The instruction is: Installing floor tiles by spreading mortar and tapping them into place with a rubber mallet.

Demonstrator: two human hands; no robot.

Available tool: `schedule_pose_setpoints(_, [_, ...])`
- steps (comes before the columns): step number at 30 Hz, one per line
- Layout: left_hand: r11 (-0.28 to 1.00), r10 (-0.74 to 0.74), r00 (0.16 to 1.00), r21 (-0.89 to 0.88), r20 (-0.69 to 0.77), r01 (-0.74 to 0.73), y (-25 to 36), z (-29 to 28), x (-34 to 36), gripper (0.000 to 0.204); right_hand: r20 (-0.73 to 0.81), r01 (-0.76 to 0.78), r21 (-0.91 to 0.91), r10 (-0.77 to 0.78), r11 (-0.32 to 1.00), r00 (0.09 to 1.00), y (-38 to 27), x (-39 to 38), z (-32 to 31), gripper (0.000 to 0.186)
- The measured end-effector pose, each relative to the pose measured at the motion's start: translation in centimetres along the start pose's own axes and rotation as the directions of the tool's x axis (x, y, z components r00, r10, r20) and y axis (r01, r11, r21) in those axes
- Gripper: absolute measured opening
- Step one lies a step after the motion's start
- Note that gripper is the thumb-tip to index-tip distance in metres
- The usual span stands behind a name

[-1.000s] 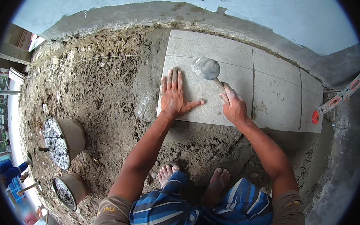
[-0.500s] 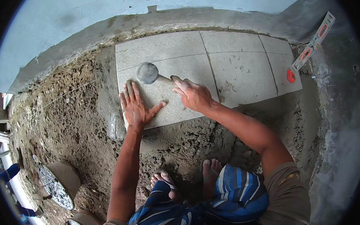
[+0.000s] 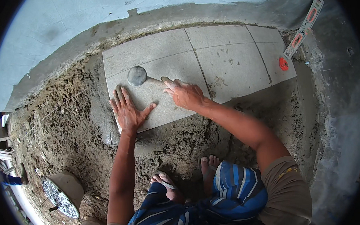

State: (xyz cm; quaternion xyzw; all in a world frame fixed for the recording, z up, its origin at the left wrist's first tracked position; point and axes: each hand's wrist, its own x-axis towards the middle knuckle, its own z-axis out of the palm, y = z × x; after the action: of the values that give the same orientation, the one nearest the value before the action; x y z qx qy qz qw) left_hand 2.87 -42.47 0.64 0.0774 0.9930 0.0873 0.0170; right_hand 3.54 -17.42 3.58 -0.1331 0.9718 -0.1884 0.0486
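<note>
My left hand (image 3: 128, 112) lies flat with spread fingers on the near left part of a pale grey floor tile (image 3: 174, 72). In my right hand (image 3: 185, 96) is the handle of a rubber mallet (image 3: 137, 75), its round grey head over the same tile, left of the hand. Whether the head touches the tile I cannot tell. Further tiles (image 3: 236, 66) adjoin on the right, with joint lines between them. Wet mortar (image 3: 101, 90) borders the tile's left edge.
A spirit level (image 3: 304, 26) leans at the right wall, near a small red object (image 3: 283, 64) on the tiles. Two buckets (image 3: 70, 189) stand at lower left on rough mortar. A string (image 3: 61, 105) runs across the left. Someone's blue-clad leg (image 3: 11, 180) shows at the left edge.
The view has shifted a little, so tiles and level sit further left. My left hand stays flat on the tile and my right hand still grips the mallet, its head still above the tile.
</note>
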Motion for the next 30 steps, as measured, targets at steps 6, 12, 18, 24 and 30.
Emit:
schedule_pose_setpoints(6, [0.999,0.034,0.999,-0.019,-0.013,-0.034,-0.9,0.8,0.0,0.142,-0.265,0.155,0.27,-0.081,0.95,0.961,0.5,0.6,-5.7,0.035])
schedule_pose_setpoints(12, [0.982,0.174,0.982,-0.055,-0.079,-0.179,-3.0,1.0,-0.4,0.137,-0.351,0.08,0.237,0.009,0.968,0.936,2.9,-4.5,-13.1,0.038])
schedule_pose_setpoints(18, [0.986,0.163,0.983,-0.02,-0.089,-0.165,-2.6,1.1,-0.5,0.138,-0.46,0.231,0.294,-0.074,0.928,0.885,1.8,-11.8,-8.9,0.043])
schedule_pose_setpoints(24, [0.99,0.141,0.988,-0.012,-0.065,-0.142,-2.9,1.2,-0.3,0.138,-0.19,0.069,0.081,-0.052,0.994,0.98,0.9,-14.4,-0.6,0.049])
schedule_pose_setpoints(30, [0.986,0.161,0.984,-0.021,-0.08,-0.164,-3.6,1.6,0.0,0.126,0.022,-0.051,0.073,0.049,0.996,0.999,0.2,-11.5,-0.2,0.047])
